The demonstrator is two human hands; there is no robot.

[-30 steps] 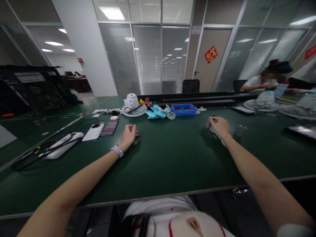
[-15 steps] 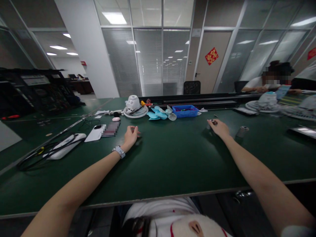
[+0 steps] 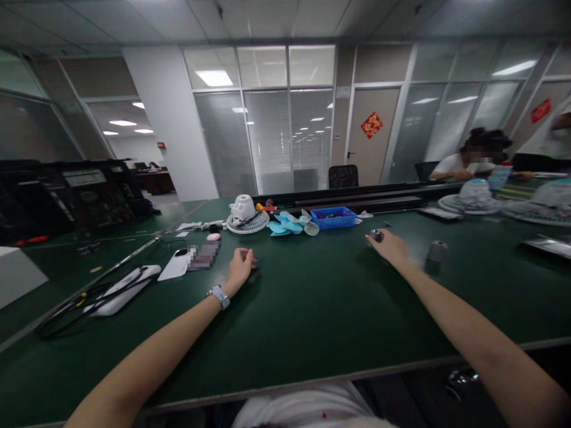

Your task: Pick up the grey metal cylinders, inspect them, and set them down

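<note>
My right hand [image 3: 391, 247] is closed around a small dark grey metal cylinder [image 3: 377, 235], its round end showing between thumb and fingers. Just right of that hand, a similar grey cylinder [image 3: 438, 251] stands upright on the green table [image 3: 307, 321]. My left hand [image 3: 241, 267] is at the table surface with its fingers loosely bent and apart. Nothing shows in it. Beyond the left hand lie light-blue fan blades [image 3: 285, 223] and a white fan housing on a round grille [image 3: 247, 215].
A blue tray [image 3: 335, 219] of small parts sits at the back. Left are a white phone [image 3: 175, 265], a blurred flat item, and a white device [image 3: 127, 291] with a black cable. At the far right, a person [image 3: 464, 157] sits near more fan parts [image 3: 475, 197].
The view has tilted upward. My right hand has shifted slightly left with the cylinder, whose end now shows more clearly. My left hand stays in about the same place.
</note>
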